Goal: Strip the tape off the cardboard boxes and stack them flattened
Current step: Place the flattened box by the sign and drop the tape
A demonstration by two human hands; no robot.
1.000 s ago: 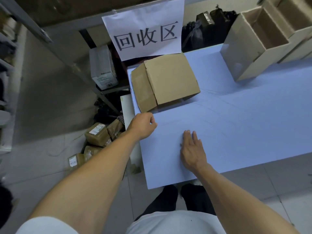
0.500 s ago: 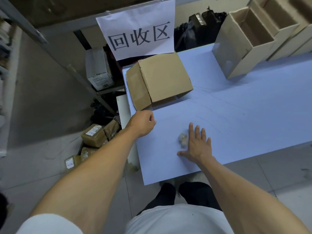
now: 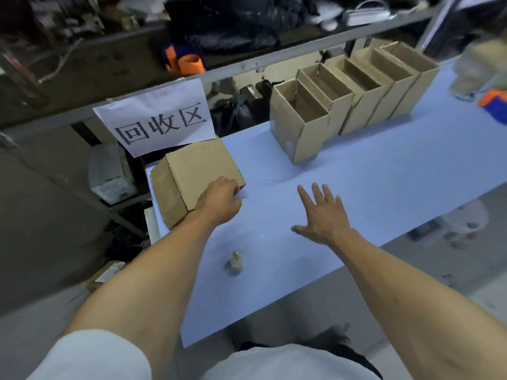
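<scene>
A closed brown cardboard box (image 3: 192, 171) lies at the left end of the pale blue table (image 3: 384, 187). My left hand (image 3: 219, 201) is at the box's near right corner, fingers curled against it; the fingertips are hidden under the hand. My right hand (image 3: 323, 215) hovers over the table with fingers spread and straight, holding nothing. A small crumpled wad of tape (image 3: 236, 263) sits on the table near the front edge, between my forearms. A row of several open, upright cardboard boxes (image 3: 343, 105) stands at the back right.
A white paper sign (image 3: 159, 119) with black characters hangs from the shelf rail behind the closed box. Dark bags and clutter fill the shelf behind. Small parcels (image 3: 107, 272) lie on the floor at the left. An orange and blue object (image 3: 493, 104) sits at the far right.
My left hand moved up from the table edge to the closed box's corner. My right hand lifted off the tape wad and moved right. The camera tilted up, showing more boxes.
</scene>
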